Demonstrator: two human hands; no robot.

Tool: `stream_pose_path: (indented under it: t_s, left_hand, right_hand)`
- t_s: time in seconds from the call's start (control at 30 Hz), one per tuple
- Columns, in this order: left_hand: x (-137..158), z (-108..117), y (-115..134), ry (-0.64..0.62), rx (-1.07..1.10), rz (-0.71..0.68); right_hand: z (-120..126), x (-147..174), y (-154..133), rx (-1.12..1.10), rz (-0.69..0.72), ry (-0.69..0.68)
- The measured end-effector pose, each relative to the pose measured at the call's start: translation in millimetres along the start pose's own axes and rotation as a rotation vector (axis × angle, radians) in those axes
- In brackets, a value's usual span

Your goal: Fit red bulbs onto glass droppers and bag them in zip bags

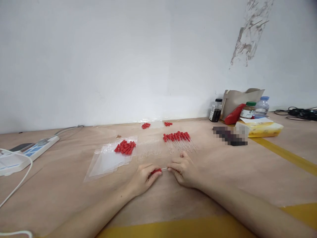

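Observation:
Between the fingers of my left hand point(146, 178) is a red rubber bulb point(156, 171). A thin clear glass tube point(164, 169) runs from the bulb's mouth to my right hand point(183, 170), which pinches its other end. Whether the tube sits inside the bulb is too small to tell. Beyond my right hand lies a row of droppers point(176, 137) with red bulbs and clear tubes. Loose clear tubes point(149, 148) lie side by side to their left. A pile of red bulbs point(125, 147) rests on clear plastic bags point(106, 163) farther left.
Small groups of red bulbs point(146, 125) lie near the wall. At left is a power strip point(29, 155) with a white cable. On the right stand a dark bottle point(216, 110), a grey bag point(237, 99), a green-lidded jar point(248, 110), a water bottle point(262, 107) and a yellow tissue pack point(266, 129).

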State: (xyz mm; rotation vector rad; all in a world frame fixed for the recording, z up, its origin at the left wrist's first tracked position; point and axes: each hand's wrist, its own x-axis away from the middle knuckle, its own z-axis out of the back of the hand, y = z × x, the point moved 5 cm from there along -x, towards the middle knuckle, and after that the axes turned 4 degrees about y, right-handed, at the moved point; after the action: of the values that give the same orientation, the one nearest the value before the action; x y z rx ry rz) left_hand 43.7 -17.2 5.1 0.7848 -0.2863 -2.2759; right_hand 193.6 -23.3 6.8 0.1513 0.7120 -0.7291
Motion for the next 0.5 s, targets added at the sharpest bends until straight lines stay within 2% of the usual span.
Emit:
stream_pose_path:
  t_s: [0.2, 0.33, 0.43, 0.5]
  left_hand:
    - [1.6, -4.9, 0.6, -0.029, -0.135, -0.184]
    - [-0.8, 0.7, -4.6, 0.017, -0.218, -0.271]
    - [-0.7, 11.9, -11.3, 0.117, -0.206, -0.243]
    - [1.2, 18.9, -17.6, 0.188, -0.17, -0.155]
  right_hand:
    - [-9.7, 2.9, -6.4, -0.005, -0.019, -0.005]
    - [-13.0, -2.3, -10.6, 0.005, -0.074, -0.005]
    - [-4.8, -10.0, -15.9, 0.079, -0.083, -0.022]
    - [2.7, -14.0, -13.4, 0.146, -0.096, -0.05]
